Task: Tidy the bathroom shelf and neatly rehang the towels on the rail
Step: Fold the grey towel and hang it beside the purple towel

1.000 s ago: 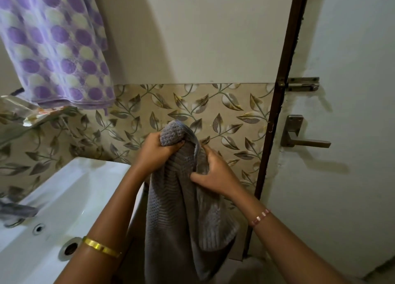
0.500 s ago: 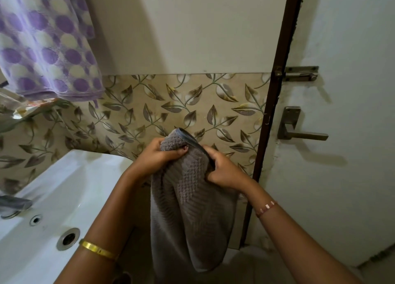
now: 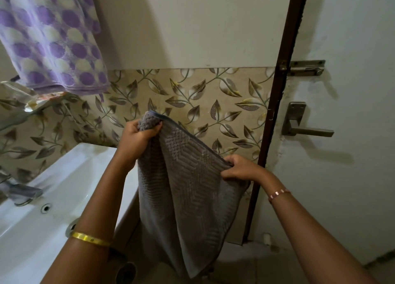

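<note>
A grey textured towel (image 3: 188,189) hangs in front of me, stretched along its top edge between both hands. My left hand (image 3: 136,136) grips the upper left corner, held higher. My right hand (image 3: 239,169) pinches the top edge further right and lower. The towel's lower part droops to a point near the floor. A purple and white dotted towel (image 3: 53,38) hangs at the upper left; the rail it hangs on is out of view. A glass shelf (image 3: 12,119) holding a crinkled packet (image 3: 32,100) juts from the left wall under that towel.
A white washbasin (image 3: 64,187) with a metal tap (image 3: 21,192) stands at the left. A closed white door (image 3: 352,134) with a lever handle (image 3: 305,130) and a bolt latch (image 3: 303,68) fills the right. Leaf-patterned tiles (image 3: 213,104) cover the wall behind.
My hands have moved apart along the grey towel's top edge, the right one sliding right and down. The bunched towel has spread out flat between them.
</note>
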Action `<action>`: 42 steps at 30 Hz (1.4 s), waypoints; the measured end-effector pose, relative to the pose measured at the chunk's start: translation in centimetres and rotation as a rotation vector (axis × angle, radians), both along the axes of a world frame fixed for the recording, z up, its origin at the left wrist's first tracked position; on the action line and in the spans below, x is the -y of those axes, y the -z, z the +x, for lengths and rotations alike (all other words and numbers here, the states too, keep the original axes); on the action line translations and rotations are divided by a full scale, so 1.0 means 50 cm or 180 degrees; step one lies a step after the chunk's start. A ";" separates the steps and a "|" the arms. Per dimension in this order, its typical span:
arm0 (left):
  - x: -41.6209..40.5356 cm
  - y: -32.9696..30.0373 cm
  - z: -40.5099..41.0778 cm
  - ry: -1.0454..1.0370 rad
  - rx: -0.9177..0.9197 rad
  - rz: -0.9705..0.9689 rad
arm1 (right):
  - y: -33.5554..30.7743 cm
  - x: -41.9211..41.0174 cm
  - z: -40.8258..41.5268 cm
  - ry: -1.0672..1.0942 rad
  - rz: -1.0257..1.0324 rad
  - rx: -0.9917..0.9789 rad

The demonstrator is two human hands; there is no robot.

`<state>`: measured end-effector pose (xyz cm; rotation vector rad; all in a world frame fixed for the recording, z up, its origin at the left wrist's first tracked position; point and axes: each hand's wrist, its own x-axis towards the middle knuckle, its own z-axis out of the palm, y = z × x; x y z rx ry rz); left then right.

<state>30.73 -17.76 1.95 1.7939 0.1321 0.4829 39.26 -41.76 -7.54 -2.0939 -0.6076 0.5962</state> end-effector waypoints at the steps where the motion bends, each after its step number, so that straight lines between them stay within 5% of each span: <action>1: -0.006 0.003 0.000 -0.0085 0.0075 0.0048 | -0.005 0.003 0.006 0.0174 -0.0123 0.0208; 7: -0.031 0.038 0.008 -0.0691 0.0395 -0.0257 | -0.054 0.019 0.035 0.0529 -0.0975 0.0962; 11: -0.038 0.055 0.013 -0.0897 0.0392 -0.0787 | -0.032 0.038 0.041 0.1229 -0.1622 0.2215; 17: -0.053 0.055 0.018 -0.0844 0.0272 -0.1333 | -0.048 0.046 0.046 0.2171 0.1144 0.1010; 22: -0.053 0.045 0.020 -0.0573 0.0172 -0.2202 | -0.101 0.035 0.041 0.2292 0.2480 0.0314; 25: -0.058 0.032 0.014 0.0117 0.0142 -0.2278 | -0.147 0.033 0.034 0.1896 0.3348 -0.0138; 29: -0.084 0.003 -0.003 0.1477 0.0398 -0.2377 | -0.218 0.058 0.036 0.0395 0.3738 -0.0662; 31: -0.088 -0.015 0.001 0.1572 0.0393 -0.2513 | -0.244 0.064 0.047 0.0093 0.3773 -0.0824; 32: -0.087 -0.019 0.014 0.1116 0.0331 -0.2109 | -0.255 0.060 0.056 0.0375 0.3560 -0.0570; 35: -0.064 -0.040 0.055 -0.0886 0.0122 0.0574 | -0.279 0.033 0.078 0.1897 0.2266 0.0791; 36: -0.055 -0.042 0.064 -0.1176 0.0194 0.0811 | -0.284 0.023 0.084 0.2127 0.2203 0.0940; 38: -0.043 -0.043 0.073 -0.0915 0.0338 0.0175 | -0.292 0.016 0.089 0.1946 0.2426 0.0931; 42: -0.058 -0.050 0.050 0.1071 0.0257 -0.1863 | -0.300 0.053 0.082 0.0220 0.3269 -0.0112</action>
